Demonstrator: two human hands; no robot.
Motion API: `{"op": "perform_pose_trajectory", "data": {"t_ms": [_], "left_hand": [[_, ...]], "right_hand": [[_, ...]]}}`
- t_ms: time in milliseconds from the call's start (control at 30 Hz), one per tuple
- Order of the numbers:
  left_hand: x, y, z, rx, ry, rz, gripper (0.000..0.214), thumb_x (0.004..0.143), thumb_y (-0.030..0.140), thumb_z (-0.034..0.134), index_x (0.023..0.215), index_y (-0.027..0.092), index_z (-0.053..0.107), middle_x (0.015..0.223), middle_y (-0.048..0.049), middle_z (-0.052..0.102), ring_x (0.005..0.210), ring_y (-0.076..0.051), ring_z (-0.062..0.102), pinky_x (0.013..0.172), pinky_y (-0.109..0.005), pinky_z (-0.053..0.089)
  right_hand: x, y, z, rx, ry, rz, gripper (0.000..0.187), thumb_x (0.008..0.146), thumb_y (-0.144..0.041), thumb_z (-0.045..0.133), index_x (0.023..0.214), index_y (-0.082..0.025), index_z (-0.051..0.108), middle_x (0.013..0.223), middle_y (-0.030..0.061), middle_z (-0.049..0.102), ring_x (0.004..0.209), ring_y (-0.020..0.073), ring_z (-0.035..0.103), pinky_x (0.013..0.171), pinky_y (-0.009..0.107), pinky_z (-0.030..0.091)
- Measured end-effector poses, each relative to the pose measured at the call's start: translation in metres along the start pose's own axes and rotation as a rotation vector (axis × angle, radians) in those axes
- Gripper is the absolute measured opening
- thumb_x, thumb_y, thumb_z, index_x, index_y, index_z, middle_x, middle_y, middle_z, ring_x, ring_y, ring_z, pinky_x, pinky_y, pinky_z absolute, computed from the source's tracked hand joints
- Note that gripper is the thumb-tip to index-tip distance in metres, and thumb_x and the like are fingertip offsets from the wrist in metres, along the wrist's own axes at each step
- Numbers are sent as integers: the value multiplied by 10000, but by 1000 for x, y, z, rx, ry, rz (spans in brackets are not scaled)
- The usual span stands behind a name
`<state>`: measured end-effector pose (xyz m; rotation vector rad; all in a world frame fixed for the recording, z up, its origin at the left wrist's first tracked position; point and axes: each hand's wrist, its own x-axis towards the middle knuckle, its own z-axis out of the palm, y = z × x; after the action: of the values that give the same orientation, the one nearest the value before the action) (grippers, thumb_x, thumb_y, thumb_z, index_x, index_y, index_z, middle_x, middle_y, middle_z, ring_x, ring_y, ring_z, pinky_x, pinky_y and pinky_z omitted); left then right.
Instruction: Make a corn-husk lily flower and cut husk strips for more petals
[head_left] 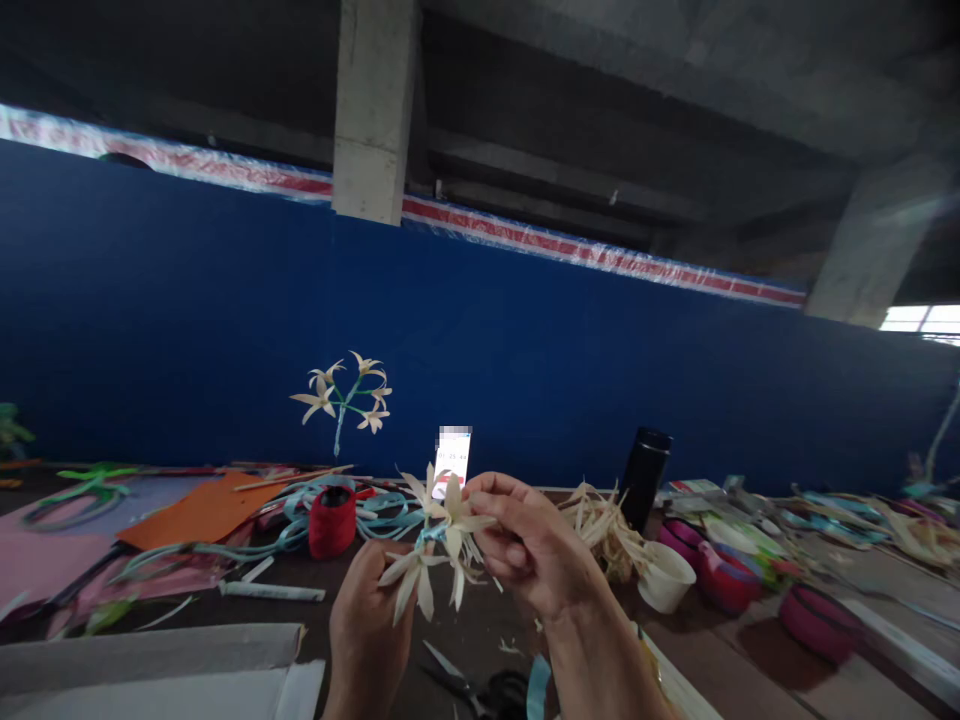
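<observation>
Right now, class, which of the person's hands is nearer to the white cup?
Right. The right hand, at the pale flowers, is left of the white cup; the left hand is farther left, across the flowers.

You have dim light here, the ceiling (600,70) sunk near black, while a window (926,319) at the far right burns white — a faint flare smears the pillar (866,245) beside it. The phone (453,462) glows overexposed, and glare glints along the plastic strip (600,261). Your pale flowers (455,522) read fairly clearly, but toward the edges things stretch and blur — softest at right.
</observation>
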<state>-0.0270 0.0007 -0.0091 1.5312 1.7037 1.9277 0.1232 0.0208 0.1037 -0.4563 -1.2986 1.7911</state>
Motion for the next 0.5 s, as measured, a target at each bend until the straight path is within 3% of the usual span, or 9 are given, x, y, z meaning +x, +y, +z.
{"op": "perform_pose_trajectory", "data": {"t_ms": [167, 500], "left_hand": [[-1, 3, -1, -13, 8, -34, 229, 728, 426, 589, 673, 204, 595, 629, 13, 607, 590, -156, 564, 580, -250, 427], [0, -3, 1, -49, -5, -18, 213, 721, 413, 594, 693, 201, 586, 682, 4, 617, 647, -163, 572, 610, -257, 432]], "right_hand": [[2, 4, -1, 28, -72, 31, 100, 754, -198, 677, 784, -148, 596, 435, -113, 356, 348, -4, 185, 325, 119, 127], [2, 6, 6, -145, 13, -23, 187, 697, -273, 725, 760, -146, 602, 446, -105, 420, 323, 0, 240, 306, 148, 126]]}}
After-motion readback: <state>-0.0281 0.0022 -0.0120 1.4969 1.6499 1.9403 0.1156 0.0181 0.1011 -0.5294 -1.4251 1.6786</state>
